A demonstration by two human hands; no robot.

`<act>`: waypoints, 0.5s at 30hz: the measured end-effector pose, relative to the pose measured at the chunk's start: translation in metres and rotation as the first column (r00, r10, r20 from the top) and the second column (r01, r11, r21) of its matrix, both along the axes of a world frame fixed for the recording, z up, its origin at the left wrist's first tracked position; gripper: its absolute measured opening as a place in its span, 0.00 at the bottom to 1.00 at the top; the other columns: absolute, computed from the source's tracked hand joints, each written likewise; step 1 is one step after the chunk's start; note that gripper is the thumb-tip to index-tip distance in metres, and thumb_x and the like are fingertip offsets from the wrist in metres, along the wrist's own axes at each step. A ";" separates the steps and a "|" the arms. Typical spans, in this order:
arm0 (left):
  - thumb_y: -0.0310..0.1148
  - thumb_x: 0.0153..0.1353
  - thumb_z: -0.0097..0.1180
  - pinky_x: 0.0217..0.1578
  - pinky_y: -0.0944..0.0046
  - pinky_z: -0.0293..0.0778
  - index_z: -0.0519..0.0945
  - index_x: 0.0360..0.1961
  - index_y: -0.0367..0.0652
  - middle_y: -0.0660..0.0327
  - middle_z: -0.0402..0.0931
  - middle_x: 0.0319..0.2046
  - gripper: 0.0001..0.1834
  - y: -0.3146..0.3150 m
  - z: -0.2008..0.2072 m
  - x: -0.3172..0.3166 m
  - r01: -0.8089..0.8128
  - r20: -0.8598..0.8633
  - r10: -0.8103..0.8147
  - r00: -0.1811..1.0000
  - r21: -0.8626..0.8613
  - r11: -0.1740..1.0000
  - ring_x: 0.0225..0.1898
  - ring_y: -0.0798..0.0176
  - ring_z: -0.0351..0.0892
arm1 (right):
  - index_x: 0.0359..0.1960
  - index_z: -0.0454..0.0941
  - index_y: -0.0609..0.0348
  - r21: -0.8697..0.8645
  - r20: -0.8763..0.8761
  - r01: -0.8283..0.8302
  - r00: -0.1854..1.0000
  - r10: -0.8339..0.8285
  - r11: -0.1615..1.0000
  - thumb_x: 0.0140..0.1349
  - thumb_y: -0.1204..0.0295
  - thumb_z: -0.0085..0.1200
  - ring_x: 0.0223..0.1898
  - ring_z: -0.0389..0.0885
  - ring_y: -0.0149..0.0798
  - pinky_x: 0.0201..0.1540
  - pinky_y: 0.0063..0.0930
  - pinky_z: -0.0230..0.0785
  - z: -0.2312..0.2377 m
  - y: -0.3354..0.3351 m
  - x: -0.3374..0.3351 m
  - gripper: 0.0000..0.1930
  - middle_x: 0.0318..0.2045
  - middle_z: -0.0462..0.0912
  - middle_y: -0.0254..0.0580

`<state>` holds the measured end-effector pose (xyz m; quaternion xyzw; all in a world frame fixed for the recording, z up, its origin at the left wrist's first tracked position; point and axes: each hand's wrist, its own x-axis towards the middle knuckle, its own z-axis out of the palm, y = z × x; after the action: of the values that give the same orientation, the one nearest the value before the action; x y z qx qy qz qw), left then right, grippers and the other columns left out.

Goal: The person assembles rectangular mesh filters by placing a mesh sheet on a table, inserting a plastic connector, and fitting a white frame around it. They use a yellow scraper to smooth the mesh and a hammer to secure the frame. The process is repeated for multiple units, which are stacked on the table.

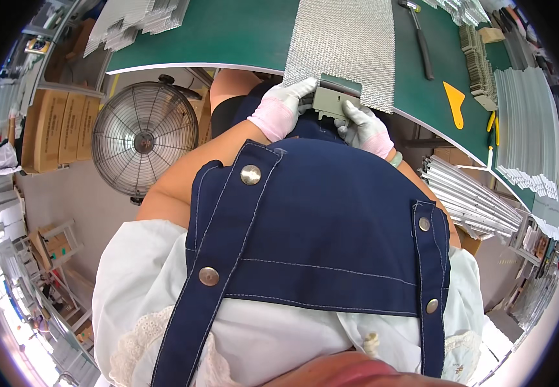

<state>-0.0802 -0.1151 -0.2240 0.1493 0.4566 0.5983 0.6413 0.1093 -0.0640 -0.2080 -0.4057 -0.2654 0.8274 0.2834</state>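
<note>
A grey-green plastic part (332, 103) with small prongs along its lower edge sits at the near end of a long silver mesh-like metal sheet (344, 39). My left hand (282, 111), in a white and pink glove, grips the part's left side. One of its digits reaches to the sheet's near corner, and the others are mostly hidden underneath. My right hand (364, 130), gloved alike, pinches the part's lower right, with the thumb pressed on its face. Both hands are just off the front edge of the green table (228, 32), above my lap.
On the table's right lie a hammer (421, 42), a yellow scraper (453, 106), yellow-handled pliers (493, 128) and stacked metal strips (531, 122). More metal sheets (157, 16) lie at far left. A floor fan (144, 138) and cardboard boxes (60, 129) stand left; long metal profiles (473, 197) are below right.
</note>
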 end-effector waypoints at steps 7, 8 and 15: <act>0.41 0.67 0.57 0.48 0.64 0.71 0.78 0.47 0.37 0.61 0.79 0.40 0.18 -0.008 0.017 -0.001 0.155 -0.012 -0.155 0.988 -0.054 0.986 0.43 0.66 0.77 | 0.51 0.71 0.66 -0.003 0.033 -0.002 0.999 0.002 1.000 0.66 0.68 0.57 0.35 0.79 0.33 0.35 0.20 0.73 -0.002 0.002 0.000 0.18 0.40 0.79 0.41; 0.42 0.66 0.58 0.47 0.65 0.71 0.77 0.47 0.36 0.61 0.79 0.39 0.18 -0.007 0.017 -0.001 0.180 -0.102 -0.193 0.976 -0.124 0.976 0.41 0.66 0.77 | 0.51 0.71 0.66 0.005 0.043 -0.016 0.999 0.015 1.000 0.66 0.66 0.57 0.36 0.79 0.34 0.36 0.20 0.74 -0.001 0.002 0.000 0.18 0.41 0.79 0.42; 0.42 0.64 0.61 0.40 0.69 0.71 0.76 0.44 0.34 0.63 0.77 0.35 0.20 -0.009 0.022 -0.002 0.180 -0.207 -0.212 0.955 -0.164 0.970 0.37 0.70 0.76 | 0.52 0.72 0.59 0.178 0.074 0.197 0.974 -0.213 0.964 0.70 0.58 0.51 0.42 0.79 0.35 0.42 0.26 0.73 0.020 -0.003 0.002 0.18 0.47 0.80 0.42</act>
<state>-0.0821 -0.1239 -0.2020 0.2137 0.5501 0.4768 0.6514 0.1113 -0.0673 -0.1879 -0.4431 -0.3043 0.7484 0.3885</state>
